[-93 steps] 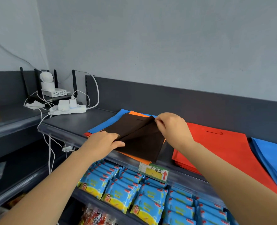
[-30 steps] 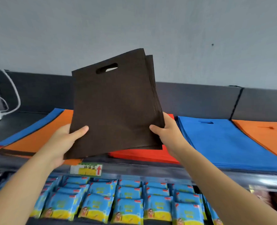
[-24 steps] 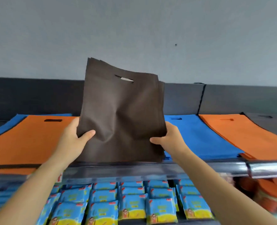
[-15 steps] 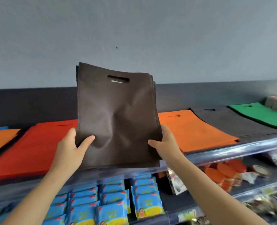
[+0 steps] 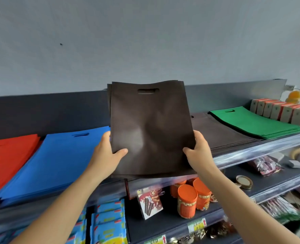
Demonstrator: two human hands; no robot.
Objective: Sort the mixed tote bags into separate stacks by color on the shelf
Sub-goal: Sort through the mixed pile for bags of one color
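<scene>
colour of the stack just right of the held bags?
Dark brown stack, matching the held bags; head view.

A shop: shelves (image 5: 262, 152) with price tags (image 5: 196, 225), snack packets (image 5: 108, 224) and orange canisters (image 5: 187, 201)

brown tote bags (image 5: 151, 131) upright, perhaps several.

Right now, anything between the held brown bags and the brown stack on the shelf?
Nothing visible. The brown bags, pinched upright between left hand and right hand, hang just left of the brown stack; its visible top is bare. The green stack lies to its right, out of the path.
</scene>
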